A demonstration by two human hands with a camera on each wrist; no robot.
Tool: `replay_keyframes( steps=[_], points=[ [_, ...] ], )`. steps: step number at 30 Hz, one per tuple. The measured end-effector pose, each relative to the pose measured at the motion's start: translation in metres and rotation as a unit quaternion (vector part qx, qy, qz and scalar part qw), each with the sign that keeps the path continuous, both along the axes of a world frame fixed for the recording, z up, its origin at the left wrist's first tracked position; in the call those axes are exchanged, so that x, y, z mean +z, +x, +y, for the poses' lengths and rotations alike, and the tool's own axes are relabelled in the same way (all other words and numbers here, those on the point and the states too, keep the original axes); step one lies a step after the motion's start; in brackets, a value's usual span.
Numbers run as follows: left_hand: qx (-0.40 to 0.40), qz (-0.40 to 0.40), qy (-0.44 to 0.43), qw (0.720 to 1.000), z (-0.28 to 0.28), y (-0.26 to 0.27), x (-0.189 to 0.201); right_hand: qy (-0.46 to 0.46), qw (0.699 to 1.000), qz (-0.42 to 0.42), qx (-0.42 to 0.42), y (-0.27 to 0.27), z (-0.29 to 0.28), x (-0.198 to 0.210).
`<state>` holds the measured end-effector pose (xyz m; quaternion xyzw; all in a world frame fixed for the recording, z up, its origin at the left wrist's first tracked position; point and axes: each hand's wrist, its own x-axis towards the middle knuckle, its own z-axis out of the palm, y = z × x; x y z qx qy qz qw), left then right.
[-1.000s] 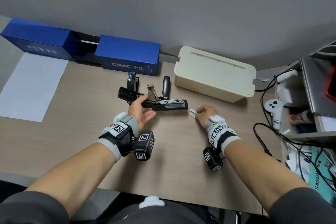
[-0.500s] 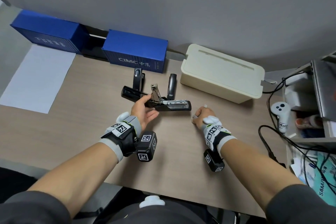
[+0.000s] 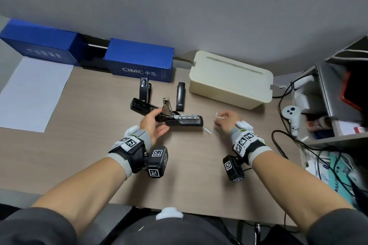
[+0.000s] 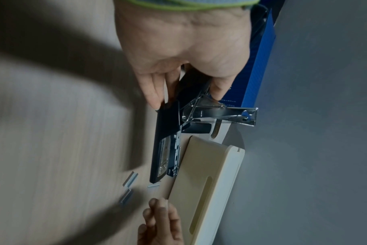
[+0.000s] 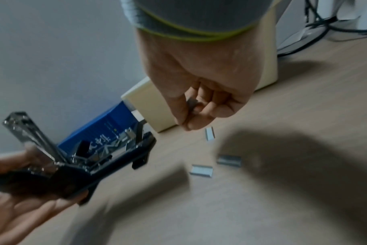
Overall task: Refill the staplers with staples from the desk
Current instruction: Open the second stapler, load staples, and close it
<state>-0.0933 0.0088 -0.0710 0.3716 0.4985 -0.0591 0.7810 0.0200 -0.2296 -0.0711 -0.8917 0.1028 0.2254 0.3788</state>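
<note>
- Wood-grain desk (image 3: 83,157) against a grey wall (image 3: 199,6); white paper sheet (image 3: 33,93) far left, two blue container-shaped boxes (image 3: 139,61) along the wall, cream cable box (image 3: 231,77) right of them.
- Open black stapler (image 3: 179,120) lies mid-desk, top arm swung back to the left, metal pusher arm (image 3: 166,105) sticking up, steel staple channel (image 3: 187,117) exposed and pointing right.
- Left hand (image 3: 153,125) grasps the open stapler at its hinge end, thumb on the far side, fingers along the near edge of the base; wrist view confirms fingers (image 4: 153,92) against the black base.
- Right hand (image 3: 227,121), right of the stapler's tip and apart from it, pinches a staple strip (image 3: 219,116) between thumb and curled fingers; strip end pokes out to the left.
- Three loose staple strips (image 5: 201,170) on the desk near the right hand, between it and the stapler tip.
- Two closed black staplers (image 3: 144,89) (image 3: 180,95) lie just beyond the open one, near the blue box.
- White VR controller (image 3: 291,119) and black cables (image 3: 282,139) at far right, beside a cluttered shelf (image 3: 322,137).
</note>
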Motion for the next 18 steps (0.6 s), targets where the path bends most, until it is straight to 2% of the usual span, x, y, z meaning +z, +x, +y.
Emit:
replay_keyframes(
  steps=[3,7,10,14,18],
  points=[
    [-0.001,0.002,0.001,1.000,0.001,0.001,0.003,0.090,0.996,0.002,-0.010,0.006,-0.007,0.005],
    [-0.005,-0.001,0.005,1.000,0.002,0.001,0.006,0.065,0.997,-0.037,0.007,0.007,-0.015,0.020],
    [-0.015,-0.004,0.005,1.000,0.001,0.002,0.006,0.072,0.997,-0.035,-0.001,0.005,-0.014,0.027],
    [-0.023,-0.011,0.008,1.000,-0.002,0.004,0.010,0.131,0.990,-0.031,-0.028,-0.002,-0.002,0.037],
    [-0.034,-0.016,0.005,0.999,-0.007,0.002,0.012,0.188,0.982,-0.008,-0.003,-0.012,0.010,0.039]
  ],
)
